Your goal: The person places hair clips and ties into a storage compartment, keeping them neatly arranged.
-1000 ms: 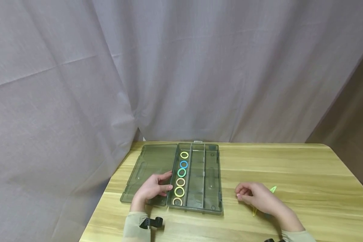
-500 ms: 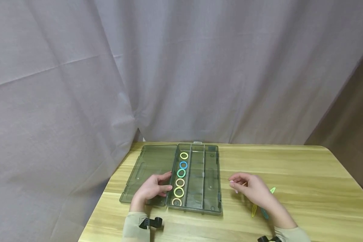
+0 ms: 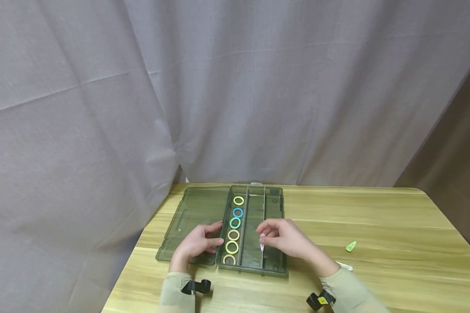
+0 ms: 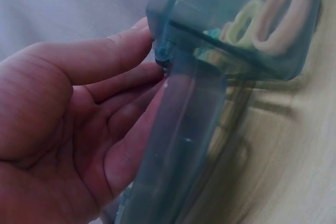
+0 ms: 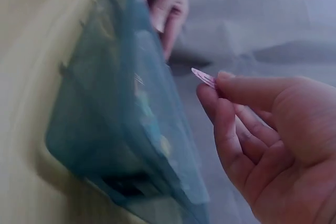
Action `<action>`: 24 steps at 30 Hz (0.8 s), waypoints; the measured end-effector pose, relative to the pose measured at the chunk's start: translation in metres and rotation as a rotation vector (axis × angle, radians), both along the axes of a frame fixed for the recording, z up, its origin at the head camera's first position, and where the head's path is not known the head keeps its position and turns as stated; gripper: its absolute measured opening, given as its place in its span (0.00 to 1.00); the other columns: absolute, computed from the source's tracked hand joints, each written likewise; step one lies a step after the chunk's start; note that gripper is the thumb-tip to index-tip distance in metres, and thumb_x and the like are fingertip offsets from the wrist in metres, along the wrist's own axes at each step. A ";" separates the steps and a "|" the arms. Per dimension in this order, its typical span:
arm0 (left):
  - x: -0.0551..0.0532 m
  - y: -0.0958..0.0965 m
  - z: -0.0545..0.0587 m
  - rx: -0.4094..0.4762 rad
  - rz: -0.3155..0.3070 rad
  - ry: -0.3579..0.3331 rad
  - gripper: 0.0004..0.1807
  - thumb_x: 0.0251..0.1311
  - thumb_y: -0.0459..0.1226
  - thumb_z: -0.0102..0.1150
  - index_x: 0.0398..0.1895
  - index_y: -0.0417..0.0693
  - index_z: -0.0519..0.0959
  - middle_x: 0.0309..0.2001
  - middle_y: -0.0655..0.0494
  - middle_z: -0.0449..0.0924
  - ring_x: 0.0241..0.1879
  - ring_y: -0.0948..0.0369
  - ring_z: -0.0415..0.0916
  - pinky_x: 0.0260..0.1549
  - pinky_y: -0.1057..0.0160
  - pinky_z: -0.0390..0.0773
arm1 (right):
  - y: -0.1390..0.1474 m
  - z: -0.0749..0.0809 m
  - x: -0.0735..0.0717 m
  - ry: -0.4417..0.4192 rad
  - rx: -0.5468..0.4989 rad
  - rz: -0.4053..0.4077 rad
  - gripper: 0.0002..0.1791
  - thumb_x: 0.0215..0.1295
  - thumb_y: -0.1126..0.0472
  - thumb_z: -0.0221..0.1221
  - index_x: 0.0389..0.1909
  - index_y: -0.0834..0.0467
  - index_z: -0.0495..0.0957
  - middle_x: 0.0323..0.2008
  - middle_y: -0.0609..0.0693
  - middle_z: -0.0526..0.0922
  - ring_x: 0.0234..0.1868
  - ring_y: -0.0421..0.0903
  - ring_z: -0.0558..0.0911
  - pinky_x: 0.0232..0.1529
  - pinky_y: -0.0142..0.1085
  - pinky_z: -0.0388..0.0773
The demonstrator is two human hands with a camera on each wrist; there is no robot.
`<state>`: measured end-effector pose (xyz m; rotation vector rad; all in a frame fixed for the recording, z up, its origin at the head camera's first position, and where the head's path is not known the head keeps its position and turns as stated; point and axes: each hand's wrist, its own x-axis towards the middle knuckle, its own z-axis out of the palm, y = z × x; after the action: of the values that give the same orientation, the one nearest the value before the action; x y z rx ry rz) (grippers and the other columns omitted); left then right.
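My right hand (image 3: 287,239) pinches a small pink hair clip (image 3: 262,243) between thumb and forefinger, above the middle and right compartments of a translucent green divided box (image 3: 272,273). In the right wrist view the hair clip (image 5: 203,77) points out past the fingertips. My left hand (image 3: 197,243) lies over the box's opened lid (image 3: 197,204), its thumb and fingertips touching the hinge side, as the left wrist view also shows. Several coloured ring-shaped hair ties, among them a blue hair tie (image 3: 238,213), line the left compartment. The middle and right compartments show no items.
On the wooden table (image 3: 395,226), right of the box, lie a green hair clip (image 3: 350,246) and a white hair clip (image 3: 344,266), the latter partly behind my right forearm. A grey curtain (image 3: 258,108) hangs at the table's back edge.
My right hand has moved left from the table to over the box, carrying the pink hair clip. The yellow and teal clips are now hidden by the forearm. My left hand stays put.
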<state>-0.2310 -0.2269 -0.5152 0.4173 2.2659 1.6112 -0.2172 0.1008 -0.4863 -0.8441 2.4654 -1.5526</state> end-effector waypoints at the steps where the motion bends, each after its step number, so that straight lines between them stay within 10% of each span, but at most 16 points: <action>1: 0.000 0.000 0.000 -0.003 -0.001 0.001 0.35 0.70 0.31 0.68 0.77 0.30 0.67 0.78 0.32 0.61 0.49 0.47 0.87 0.39 0.54 0.92 | -0.005 -0.002 0.000 0.014 0.025 0.000 0.07 0.67 0.68 0.71 0.43 0.57 0.87 0.33 0.43 0.87 0.34 0.40 0.86 0.36 0.32 0.86; 14: -0.001 0.001 -0.001 0.007 0.008 0.001 0.34 0.70 0.29 0.67 0.77 0.29 0.68 0.78 0.32 0.62 0.49 0.47 0.86 0.39 0.53 0.92 | -0.042 -0.012 0.000 0.209 0.182 0.066 0.08 0.63 0.74 0.70 0.33 0.57 0.87 0.28 0.43 0.89 0.29 0.33 0.85 0.33 0.29 0.85; 24: -0.002 0.001 0.000 0.003 0.012 -0.011 0.34 0.71 0.29 0.67 0.77 0.31 0.68 0.79 0.33 0.62 0.50 0.51 0.86 0.39 0.54 0.92 | -0.050 -0.005 -0.020 0.341 0.381 0.296 0.07 0.61 0.71 0.73 0.31 0.55 0.90 0.29 0.37 0.88 0.33 0.29 0.81 0.38 0.26 0.82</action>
<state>-0.2326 -0.2260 -0.5155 0.3960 2.2625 1.6189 -0.2373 0.0505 -0.4914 -1.4078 2.5734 -0.8633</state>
